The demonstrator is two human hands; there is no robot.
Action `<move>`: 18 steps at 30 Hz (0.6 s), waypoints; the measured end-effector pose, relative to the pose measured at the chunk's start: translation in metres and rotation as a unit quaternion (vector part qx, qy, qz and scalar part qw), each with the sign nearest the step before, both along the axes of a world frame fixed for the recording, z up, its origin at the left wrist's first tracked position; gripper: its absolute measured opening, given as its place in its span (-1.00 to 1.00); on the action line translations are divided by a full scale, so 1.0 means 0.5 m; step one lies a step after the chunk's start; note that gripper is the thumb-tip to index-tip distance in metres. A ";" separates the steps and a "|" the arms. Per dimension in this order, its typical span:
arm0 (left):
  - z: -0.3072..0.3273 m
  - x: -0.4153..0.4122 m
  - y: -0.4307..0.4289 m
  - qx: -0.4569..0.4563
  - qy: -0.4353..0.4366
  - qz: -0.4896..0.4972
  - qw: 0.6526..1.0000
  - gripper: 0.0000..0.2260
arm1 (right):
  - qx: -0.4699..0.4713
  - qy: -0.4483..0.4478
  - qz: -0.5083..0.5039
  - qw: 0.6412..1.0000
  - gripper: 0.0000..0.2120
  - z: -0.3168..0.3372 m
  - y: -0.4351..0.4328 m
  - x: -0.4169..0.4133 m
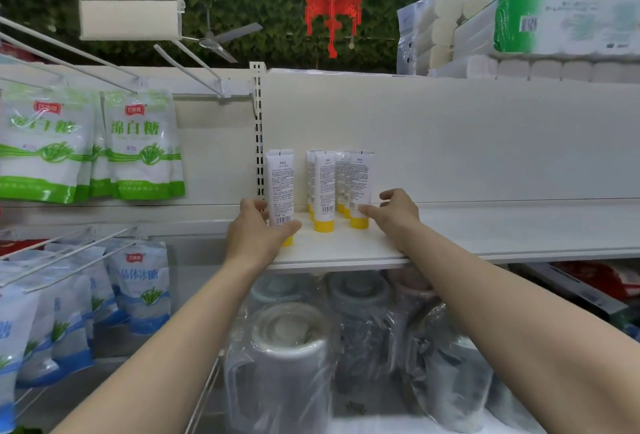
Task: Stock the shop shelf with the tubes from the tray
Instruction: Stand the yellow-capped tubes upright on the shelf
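Gripping leftmost tube [280, 184] in left hand [258, 232] fingers, right hand [396, 215] relaxed, touching rightmost tube [360, 177], bag [140, 149] reading 绵白糖

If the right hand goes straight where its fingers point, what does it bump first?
Most likely the rightmost tube: the right hand points left at it, fingertip nearly touching, though depth is unclear.

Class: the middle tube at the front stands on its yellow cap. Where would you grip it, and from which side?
Grip the middle tube low on its white body, just above the yellow cap, coming from the front. It stands upright on that cap, so a low hold should steady it; other tubes crowd behind, while the shelf in front is free.
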State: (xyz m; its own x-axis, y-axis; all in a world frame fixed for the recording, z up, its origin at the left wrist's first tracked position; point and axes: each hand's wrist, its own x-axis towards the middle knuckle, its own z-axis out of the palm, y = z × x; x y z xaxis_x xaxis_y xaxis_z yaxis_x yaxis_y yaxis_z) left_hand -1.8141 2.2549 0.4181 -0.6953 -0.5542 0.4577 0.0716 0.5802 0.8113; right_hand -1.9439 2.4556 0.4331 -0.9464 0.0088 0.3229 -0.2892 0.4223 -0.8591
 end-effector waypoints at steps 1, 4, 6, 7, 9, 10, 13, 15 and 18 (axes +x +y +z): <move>0.004 0.008 0.001 0.007 0.006 0.003 1.000 -0.36 | 0.008 0.006 -0.002 1.000 -0.41 0.001 0.014 0.010; 0.018 0.036 0.017 0.008 0.044 0.037 0.998 -0.32 | 0.023 0.024 0.003 0.999 -0.43 0.002 0.074 0.042; 0.030 0.055 0.039 -0.015 0.074 0.064 0.995 -0.34 | 0.026 0.036 0.002 0.999 -0.45 0.004 0.125 0.065; 0.037 0.065 0.057 -0.032 0.085 0.077 0.993 -0.36 | 0.024 0.040 0.000 0.999 -0.45 0.003 0.155 0.075; 0.051 0.079 0.108 -0.064 0.098 0.087 0.989 -0.39 | 0.022 0.044 -0.009 0.999 -0.45 0.000 0.222 0.096; 0.056 0.085 0.143 -0.076 0.102 0.084 0.988 -0.41 | 0.027 0.047 -0.018 0.998 -0.46 -0.002 0.260 0.106; 0.056 0.091 0.277 -0.096 0.107 0.059 0.988 -0.44 | 0.057 0.068 -0.043 0.995 -0.46 -0.014 0.393 0.138; 0.044 0.090 0.386 -0.110 0.105 0.032 0.988 -0.47 | 0.096 0.087 -0.060 0.990 -0.47 -0.024 0.498 0.166; 0.013 0.089 0.564 -0.136 0.084 -0.018 0.987 -0.48 | 0.154 0.097 -0.094 0.979 -0.48 -0.050 0.672 0.210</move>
